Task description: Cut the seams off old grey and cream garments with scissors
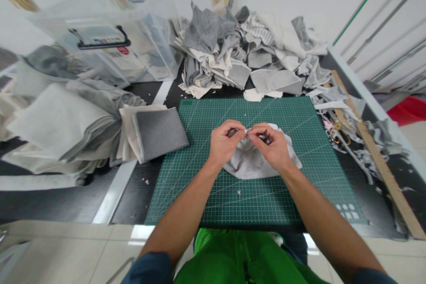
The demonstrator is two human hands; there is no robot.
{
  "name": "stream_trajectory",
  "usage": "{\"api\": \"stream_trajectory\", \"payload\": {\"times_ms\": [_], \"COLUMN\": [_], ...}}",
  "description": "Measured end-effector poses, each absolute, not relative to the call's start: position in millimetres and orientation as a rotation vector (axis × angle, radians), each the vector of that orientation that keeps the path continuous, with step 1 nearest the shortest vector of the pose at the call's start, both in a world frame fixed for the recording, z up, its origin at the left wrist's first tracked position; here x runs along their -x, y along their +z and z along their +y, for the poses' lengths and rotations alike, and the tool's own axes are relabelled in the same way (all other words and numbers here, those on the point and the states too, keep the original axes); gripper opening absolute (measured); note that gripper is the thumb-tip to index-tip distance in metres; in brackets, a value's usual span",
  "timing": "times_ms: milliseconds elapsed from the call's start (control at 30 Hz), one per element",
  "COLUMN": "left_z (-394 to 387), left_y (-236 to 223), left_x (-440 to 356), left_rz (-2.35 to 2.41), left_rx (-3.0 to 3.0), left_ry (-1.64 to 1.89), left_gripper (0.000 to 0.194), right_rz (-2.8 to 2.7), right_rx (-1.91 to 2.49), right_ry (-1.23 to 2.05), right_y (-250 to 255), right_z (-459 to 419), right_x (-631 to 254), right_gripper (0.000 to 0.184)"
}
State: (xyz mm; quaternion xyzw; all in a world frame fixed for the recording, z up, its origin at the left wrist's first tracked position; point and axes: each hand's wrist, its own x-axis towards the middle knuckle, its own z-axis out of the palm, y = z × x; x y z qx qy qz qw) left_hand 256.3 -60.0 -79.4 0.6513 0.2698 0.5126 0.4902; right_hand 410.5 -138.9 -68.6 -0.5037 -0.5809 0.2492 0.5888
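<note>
A crumpled light grey fabric piece [248, 164] lies in the middle of the green cutting mat [206, 186]. My left hand [223, 144] is closed, pinching the top edge of that cloth between thumb and fingers. My right hand [273, 147] is closed on the same edge right beside it, fingertips almost touching the left. A small dark bit shows at each pinch; I cannot make out what it is. The cloth bunches beneath both palms.
A heap of grey and white fabric scraps [246, 53] sits behind the mat. Folded grey cloth [66, 124] lies at the left, a clear plastic box [109, 35] behind it. Scissors [337, 131] and a wooden ruler [379, 159] lie at the right.
</note>
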Motion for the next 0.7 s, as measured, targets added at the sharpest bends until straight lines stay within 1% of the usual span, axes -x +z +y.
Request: {"api": "stream_trajectory", "payload": {"times_ms": [67,167,233,300,400,467,567,700], "left_z": [-60.3,-61.0,-61.4,-61.7,-62.2,-62.6,-62.7,-61.6], "left_y": [-79.4,-79.6,-79.7,-79.6,-78.8,-77.9,-77.0,-77.8], "left_x": [-256.7,-257.4,-257.6,-257.5,-257.2,-257.1,-257.0,-255.6], "left_rz": [0.642,0.639,0.662,0.698,0.721,0.714,0.705,0.699], "left_rx": [-1.555,-1.506,-1.487,-1.48,-1.454,-1.433,-1.415,-1.412], "left_ry": [1.262,1.253,1.222,1.195,1.191,1.196,1.187,1.145], "left_gripper": [0.006,0.009,0.011,0.011,0.012,0.011,0.01,0.009], "right_rz": [-1.358,-1.319,-1.285,-1.26,-1.216,-1.192,-1.192,-1.323], "right_rx": [1.182,1.208,1.196,1.16,1.11,1.103,1.218,1.389], "right_ry": [0.608,0.663,0.688,0.701,0.689,0.659,0.587,0.457], "right_y": [-69.1,-72.8,-75.4,-76.6,-76.2,-75.8,-76.0,-74.0], "right_z": [-140.7,-143.1,-143.9,-144.4,-145.0,-145.1,-143.9,-140.2], "right_x": [-411.4,-411.6,-410.3,-408.0,-405.0,-404.8,-408.3,-413.8], "right_gripper": [0.014,0.03,0.037,0.036,0.026,0.024,0.024,0.031]}}
